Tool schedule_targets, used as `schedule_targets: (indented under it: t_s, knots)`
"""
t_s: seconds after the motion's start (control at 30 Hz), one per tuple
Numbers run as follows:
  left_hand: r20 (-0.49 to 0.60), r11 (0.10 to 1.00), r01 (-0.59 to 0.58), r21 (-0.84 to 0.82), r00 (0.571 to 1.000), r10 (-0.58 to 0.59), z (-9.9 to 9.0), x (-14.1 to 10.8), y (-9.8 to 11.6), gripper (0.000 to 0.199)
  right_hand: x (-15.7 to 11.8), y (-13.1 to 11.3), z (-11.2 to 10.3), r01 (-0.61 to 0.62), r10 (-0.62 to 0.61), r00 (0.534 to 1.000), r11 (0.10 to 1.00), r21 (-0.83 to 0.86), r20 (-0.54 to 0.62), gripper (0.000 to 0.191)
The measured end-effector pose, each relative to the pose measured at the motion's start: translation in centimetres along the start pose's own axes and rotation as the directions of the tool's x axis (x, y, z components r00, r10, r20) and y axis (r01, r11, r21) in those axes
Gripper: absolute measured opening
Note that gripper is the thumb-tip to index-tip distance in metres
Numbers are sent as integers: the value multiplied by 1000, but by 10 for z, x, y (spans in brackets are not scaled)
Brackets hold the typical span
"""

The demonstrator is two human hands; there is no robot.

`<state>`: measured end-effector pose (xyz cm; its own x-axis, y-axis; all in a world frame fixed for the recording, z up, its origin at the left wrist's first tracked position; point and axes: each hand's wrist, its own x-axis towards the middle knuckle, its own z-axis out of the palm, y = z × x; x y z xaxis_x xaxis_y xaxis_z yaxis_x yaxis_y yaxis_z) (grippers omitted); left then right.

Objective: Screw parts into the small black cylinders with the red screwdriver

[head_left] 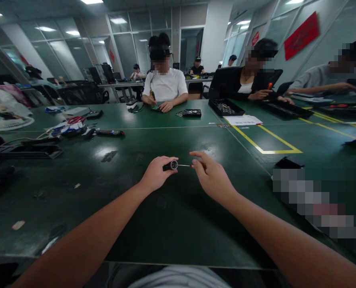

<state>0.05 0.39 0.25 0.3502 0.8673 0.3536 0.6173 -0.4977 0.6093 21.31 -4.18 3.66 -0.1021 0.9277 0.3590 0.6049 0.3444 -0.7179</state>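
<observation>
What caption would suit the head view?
Left hand gripping a dark round-ended part; right hand holding a thin metal shaft toward it, over a green table.

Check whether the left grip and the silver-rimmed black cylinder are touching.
Touching. In the head view, the left grip holds the black cylinder, forefinger above, thumb below.

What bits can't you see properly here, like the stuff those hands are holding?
- Head view: the red end of the thin rod, mostly hidden by the right hand.
- Head view: inside the round dark part at the left hand, too small and dark.
- Head view: writing on the white paper, too small and blurred.
- Head view: the long black tray, cut off by the left edge.
</observation>
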Motion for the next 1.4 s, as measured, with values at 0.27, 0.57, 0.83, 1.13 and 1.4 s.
schedule_targets:
  t_s: [0.27, 0.57, 0.83, 1.13, 1.4]
  knots:
    - [-9, 1000, -7, -1, 1000, 7, -1, -1, 0, 41, -1, -2, -3, -56, 55, 998, 998, 42, 33, 33]
    - [-11, 1000, 21, 0, 1000, -21, -1, 0, 1, 40, 0, -1, -1, -63, 64, 998, 997, 48, -4, 30]
    - [-23, 1000, 2, 8, 1000, -2, -2, -1, 6, 40, -1, 2, 0, 23, -4, 995, 982, 187, -104, 28]
    - [-15, 1000, -1, 20, 1000, 1, 1, -2, 4, 41, -3, 5, 1, 79, -48, 984, 981, 177, -169, 23]
    - [0, 1000, -15, 22, 1000, 15, 0, -2, 7, 39, -2, 3, -1, 101, -79, 988, 981, 165, -136, 31]
